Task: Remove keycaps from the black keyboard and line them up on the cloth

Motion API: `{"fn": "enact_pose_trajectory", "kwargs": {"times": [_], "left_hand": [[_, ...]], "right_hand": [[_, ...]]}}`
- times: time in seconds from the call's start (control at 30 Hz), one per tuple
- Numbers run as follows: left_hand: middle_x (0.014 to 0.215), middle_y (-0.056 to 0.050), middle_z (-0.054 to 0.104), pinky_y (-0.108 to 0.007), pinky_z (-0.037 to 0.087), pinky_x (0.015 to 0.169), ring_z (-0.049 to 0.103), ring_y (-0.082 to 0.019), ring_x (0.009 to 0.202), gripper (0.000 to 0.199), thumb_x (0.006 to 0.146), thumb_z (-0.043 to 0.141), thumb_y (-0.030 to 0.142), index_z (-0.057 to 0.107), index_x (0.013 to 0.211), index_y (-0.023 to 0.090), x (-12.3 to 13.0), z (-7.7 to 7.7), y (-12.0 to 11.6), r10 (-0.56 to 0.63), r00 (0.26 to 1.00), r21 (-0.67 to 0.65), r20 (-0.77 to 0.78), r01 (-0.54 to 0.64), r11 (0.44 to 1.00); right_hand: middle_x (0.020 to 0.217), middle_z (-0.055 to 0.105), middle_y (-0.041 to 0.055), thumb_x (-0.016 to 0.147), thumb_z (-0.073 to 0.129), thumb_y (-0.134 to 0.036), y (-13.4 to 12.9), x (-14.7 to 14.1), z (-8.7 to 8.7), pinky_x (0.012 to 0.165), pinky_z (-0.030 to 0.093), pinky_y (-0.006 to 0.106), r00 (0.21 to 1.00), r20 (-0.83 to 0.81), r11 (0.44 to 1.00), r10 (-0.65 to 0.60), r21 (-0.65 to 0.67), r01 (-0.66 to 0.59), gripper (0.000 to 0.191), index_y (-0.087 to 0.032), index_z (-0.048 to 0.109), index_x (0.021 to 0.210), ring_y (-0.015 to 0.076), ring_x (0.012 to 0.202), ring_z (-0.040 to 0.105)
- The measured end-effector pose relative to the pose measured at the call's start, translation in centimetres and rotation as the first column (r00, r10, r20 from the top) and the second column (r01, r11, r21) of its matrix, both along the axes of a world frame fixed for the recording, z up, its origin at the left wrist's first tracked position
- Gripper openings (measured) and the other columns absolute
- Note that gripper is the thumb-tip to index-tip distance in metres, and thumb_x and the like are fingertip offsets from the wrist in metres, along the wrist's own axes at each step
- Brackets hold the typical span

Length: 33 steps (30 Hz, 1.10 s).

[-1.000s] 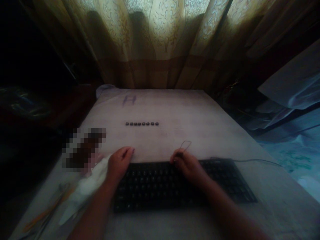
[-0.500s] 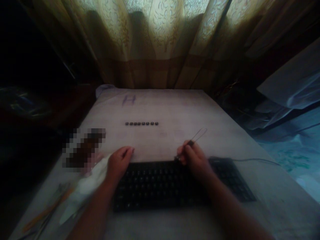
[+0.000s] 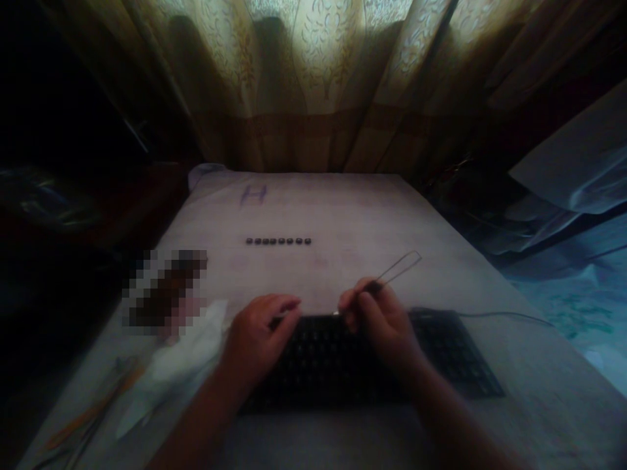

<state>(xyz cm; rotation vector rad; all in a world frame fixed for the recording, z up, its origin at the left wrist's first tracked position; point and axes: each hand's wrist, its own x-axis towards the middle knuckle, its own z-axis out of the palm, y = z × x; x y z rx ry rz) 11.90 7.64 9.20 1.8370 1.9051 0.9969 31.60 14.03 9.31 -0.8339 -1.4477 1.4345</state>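
A black keyboard [image 3: 333, 365] lies across the near part of the table. My right hand [image 3: 377, 310] is closed round the dark handle of a wire keycap puller [image 3: 399, 266], at the keyboard's back edge; its wire loop sticks out to the upper right. Over the keyboard's back left part is my left hand [image 3: 262, 329], fingers curled and thumb close to them; whether anything is between them is too blurred to make out. Beyond the hands, several small black keycaps [image 3: 281, 241] form a straight row on the table.
Left of the keyboard lie a crumpled white cloth [image 3: 189, 346], an orange-handled tool [image 3: 93, 414] and a pixelated patch. The keyboard's cable [image 3: 499, 314] runs off right across the light tabletop [image 3: 333, 209]. Curtains [image 3: 323, 85] hang behind the table.
My left hand has moved right, from the keyboard's left corner to over its keys. The puller's wire loop has swung slightly right in my right hand.
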Motion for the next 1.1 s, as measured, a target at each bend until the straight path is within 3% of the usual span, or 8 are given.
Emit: {"fn": "enact_pose_trajectory", "kwargs": {"times": [0.13,0.43,0.57,0.67,0.77,0.93,1.0,1.1], "left_hand": [[0.094,-0.001,0.071,-0.029,0.05,0.077,0.064,-0.017,0.083,0.031,0.081,0.059,0.039,0.063,0.108,0.026,2.6,0.5,-0.7,-0.086,0.976,-0.148,0.198,0.116,0.982],[0.09,-0.001,0.072,-0.025,0.049,0.076,0.065,-0.015,0.082,0.019,0.081,0.058,0.028,0.066,0.097,0.022,3.7,0.4,-0.7,-0.061,0.836,-0.259,0.545,0.237,0.936],[0.093,-0.001,0.072,-0.026,0.048,0.081,0.065,-0.016,0.086,0.018,0.079,0.059,0.026,0.067,0.095,0.022,3.4,-0.1,-0.4,-0.017,0.819,-0.297,0.573,0.226,0.928],[0.091,-0.001,0.072,-0.027,0.048,0.081,0.065,-0.016,0.085,0.019,0.078,0.061,0.029,0.067,0.094,0.022,3.1,-0.1,-0.3,0.027,0.812,-0.333,0.582,0.208,0.92],[0.087,-0.001,0.073,-0.028,0.048,0.079,0.066,-0.016,0.082,0.022,0.075,0.063,0.034,0.068,0.093,0.022,2.7,0.2,-0.3,0.071,0.785,-0.345,0.615,0.187,0.92],[0.082,-0.001,0.073,-0.028,0.049,0.075,0.066,-0.016,0.078,0.025,0.071,0.067,0.036,0.068,0.091,0.022,2.2,1.0,-0.4,0.125,0.733,-0.363,0.668,0.175,0.915],[0.082,-0.001,0.073,-0.028,0.049,0.074,0.066,-0.016,0.077,0.025,0.07,0.068,0.035,0.068,0.09,0.022,2.1,1.3,-0.4,0.132,0.726,-0.363,0.675,0.171,0.916],[0.084,-0.002,0.074,-0.028,0.049,0.075,0.066,-0.016,0.078,0.024,0.07,0.068,0.034,0.069,0.09,0.022,2.0,1.6,-0.3,0.129,0.721,-0.353,0.681,0.17,0.92]], "right_hand": [[0.081,0.061,-0.0014,0.093,0.044,-0.025,-1.2,-0.5,0.1,0.052,0.046,0.022,0.999,-0.003,0.995,0.039,0.09,-0.038,0.004,-0.024,0.048,0.092,0.0087,0.056,0.053],[0.075,0.06,-0.0012,0.092,0.045,-0.021,-2.0,-0.8,0.0,0.058,0.047,0.023,0.993,0.085,0.974,0.08,0.203,-0.096,0.011,-0.022,0.055,0.095,0.0099,0.062,0.055],[0.082,0.064,-0.0003,0.092,0.045,-0.022,-1.2,-0.4,0.3,0.054,0.047,0.022,0.993,0.103,0.979,-0.058,0.202,0.036,0.01,-0.023,0.054,0.095,0.0091,0.059,0.055],[0.082,0.065,0.0002,0.091,0.046,-0.026,0.2,0.7,0.3,0.053,0.046,0.022,0.956,0.25,0.958,-0.153,0.275,0.082,0.013,-0.023,0.055,0.101,0.0101,0.057,0.056],[0.082,0.067,0.0032,0.088,0.05,-0.028,1.7,2.1,0.1,0.064,0.049,0.029,0.799,0.58,0.901,-0.159,0.416,-0.123,0.019,-0.021,0.062,0.101,0.0162,0.072,0.062],[0.078,0.066,0.0021,0.083,0.057,-0.027,2.1,3.2,0.1,0.057,0.044,0.029,0.298,0.929,0.838,-0.218,0.335,-0.43,0.017,-0.028,0.07,0.094,0.0182,0.066,0.062],[0.076,0.064,0.0016,0.081,0.059,-0.026,1.7,3.1,0.3,0.053,0.041,0.027,0.208,0.954,0.826,-0.215,0.291,-0.482,0.013,-0.028,0.07,0.087,0.016,0.06,0.06],[0.076,0.062,0.0013,0.079,0.062,-0.024,1.2,3.0,0.7,0.051,0.039,0.026,0.183,0.961,0.812,-0.206,0.272,-0.516,0.011,-0.027,0.07,0.086,0.0142,0.056,0.058]]}}
